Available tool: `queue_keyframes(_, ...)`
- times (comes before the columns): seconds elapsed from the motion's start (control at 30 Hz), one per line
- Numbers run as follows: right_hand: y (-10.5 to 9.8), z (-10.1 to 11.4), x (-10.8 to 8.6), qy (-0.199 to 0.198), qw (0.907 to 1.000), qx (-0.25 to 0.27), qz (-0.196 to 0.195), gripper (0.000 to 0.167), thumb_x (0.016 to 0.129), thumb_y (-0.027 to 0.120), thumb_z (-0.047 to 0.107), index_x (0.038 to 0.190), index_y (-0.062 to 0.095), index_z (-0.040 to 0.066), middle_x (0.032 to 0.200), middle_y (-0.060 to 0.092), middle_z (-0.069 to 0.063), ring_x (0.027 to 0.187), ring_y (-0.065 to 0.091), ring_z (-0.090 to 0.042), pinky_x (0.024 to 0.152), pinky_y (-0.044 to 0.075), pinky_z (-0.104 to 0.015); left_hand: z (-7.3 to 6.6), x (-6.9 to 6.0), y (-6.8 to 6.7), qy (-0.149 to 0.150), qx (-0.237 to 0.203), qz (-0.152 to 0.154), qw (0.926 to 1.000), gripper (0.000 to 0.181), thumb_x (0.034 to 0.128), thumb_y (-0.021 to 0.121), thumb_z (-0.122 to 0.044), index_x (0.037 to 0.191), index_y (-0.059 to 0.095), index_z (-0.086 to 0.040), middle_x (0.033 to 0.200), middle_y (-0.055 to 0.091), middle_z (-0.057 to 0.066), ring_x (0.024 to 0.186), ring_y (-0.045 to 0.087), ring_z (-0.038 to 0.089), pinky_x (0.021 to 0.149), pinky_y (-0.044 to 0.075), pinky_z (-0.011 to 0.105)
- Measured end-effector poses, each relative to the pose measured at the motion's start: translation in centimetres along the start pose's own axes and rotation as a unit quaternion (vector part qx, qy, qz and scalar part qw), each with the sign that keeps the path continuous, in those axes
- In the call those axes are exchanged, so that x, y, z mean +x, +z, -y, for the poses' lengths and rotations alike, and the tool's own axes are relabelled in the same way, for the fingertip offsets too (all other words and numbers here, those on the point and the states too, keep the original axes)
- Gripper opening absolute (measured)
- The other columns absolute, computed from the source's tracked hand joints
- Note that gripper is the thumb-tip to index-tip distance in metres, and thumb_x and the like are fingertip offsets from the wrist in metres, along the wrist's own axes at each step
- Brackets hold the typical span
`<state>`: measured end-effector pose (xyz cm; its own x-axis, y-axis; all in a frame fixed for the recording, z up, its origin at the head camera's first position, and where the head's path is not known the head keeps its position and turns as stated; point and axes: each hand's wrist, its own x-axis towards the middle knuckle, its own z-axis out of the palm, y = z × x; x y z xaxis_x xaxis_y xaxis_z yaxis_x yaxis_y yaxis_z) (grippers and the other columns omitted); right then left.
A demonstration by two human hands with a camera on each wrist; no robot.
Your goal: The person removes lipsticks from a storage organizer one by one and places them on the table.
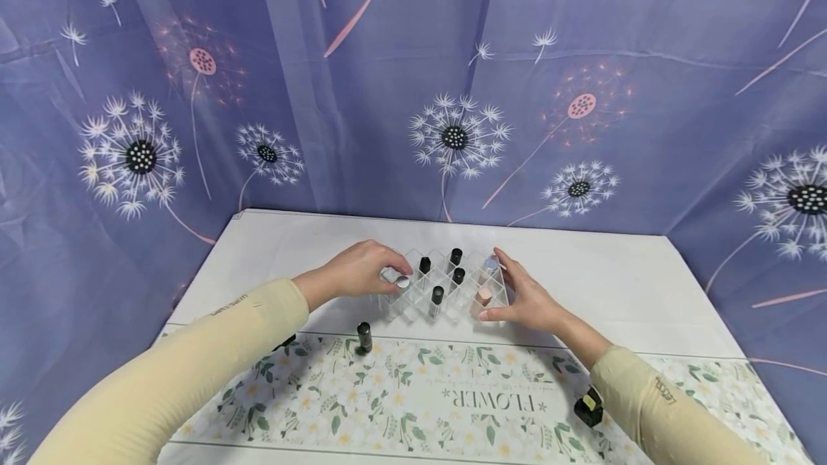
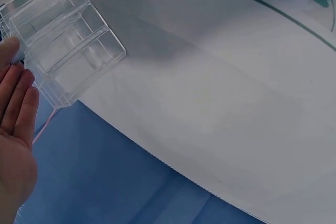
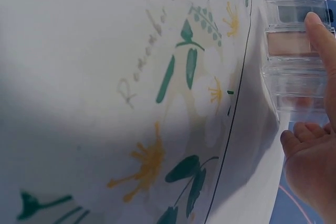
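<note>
A clear lipstick organizer with diamond-shaped compartments stands on the white part of the table. At its left end my left hand pinches a lipstick with a silvery top; how deep that tube sits in its slot cannot be told. My right hand holds the organizer's right end, thumb on the near side and fingers on the far side. Several black-capped lipsticks stand in the middle compartments. A pinkish lipstick and a pale bluish one are by the right hand.
One black lipstick tube stands on the flower-printed runner in front of the organizer. A black object with a yellow-green patch lies beside my right forearm, and another dark item is mostly hidden under the left sleeve. Purple dandelion curtains enclose the table.
</note>
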<state>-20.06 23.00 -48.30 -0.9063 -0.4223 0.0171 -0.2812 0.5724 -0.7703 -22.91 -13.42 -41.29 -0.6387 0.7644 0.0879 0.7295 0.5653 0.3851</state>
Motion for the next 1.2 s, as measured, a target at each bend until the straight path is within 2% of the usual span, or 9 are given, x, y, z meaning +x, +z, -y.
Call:
queue_keyframes(0.47, 0.0, 0.0, 0.0, -0.004, 1.0, 0.008, 0.0, 0.133, 0.078, 0.098, 0.024, 0.172, 0.006, 0.007, 0.172, 0.016, -0.031, 0.152, 0.033, -0.055, 0.124, 0.031, -0.057, -0.2, 0.3, 0.2, 0.005, 0.026, -0.001, 0.9997, 0.025, 0.0876, 0.089, -0.016, 0.112, 0.083, -0.016, 0.11, 0.081, -0.006, 0.103, 0.076, 0.013, 0.096, 0.059, 0.034)
queue_keyframes(0.7, 0.0, 0.0, 0.0, -0.005, 0.9999, 0.009, -0.001, 0.133, 0.078, 0.098, 0.024, 0.172, 0.006, 0.004, 0.172, 0.015, -0.032, 0.152, 0.033, -0.056, 0.124, 0.03, -0.058, -0.4, 0.4, 0.0, -0.007, 0.004, -0.008, 0.9999, 0.022, 0.0874, 0.088, -0.015, 0.11, 0.084, -0.015, 0.107, 0.081, -0.006, 0.101, 0.077, 0.014, 0.094, 0.06, 0.034)
queue_keyframes(0.97, 0.0, 0.2, 0.0, -0.006, 0.9999, 0.01, -0.002, 0.133, 0.078, 0.098, 0.023, 0.172, 0.006, 0.004, 0.171, 0.017, -0.034, 0.151, 0.033, -0.056, 0.123, 0.031, -0.057, -0.9, 0.2, -1.4, -0.02, -0.023, -0.025, 0.9992, 0.023, 0.0876, 0.089, -0.016, 0.11, 0.084, -0.014, 0.105, 0.081, -0.007, 0.101, 0.077, 0.017, 0.092, 0.06, 0.035)
queue_keyframes(1.2, 0.0, 0.2, -0.1, -0.007, 1.0, 0.005, -0.001, 0.132, 0.078, 0.098, 0.022, 0.171, 0.006, 0.003, 0.17, 0.018, -0.035, 0.151, 0.033, -0.057, 0.123, 0.032, -0.059, -2.4, 0.1, -3.3, -0.027, -0.025, -0.025, 0.999, 0.025, 0.0898, 0.087, -0.017, 0.115, 0.083, -0.013, 0.109, 0.081, -0.007, 0.106, 0.076, 0.024, 0.094, 0.06, 0.038)
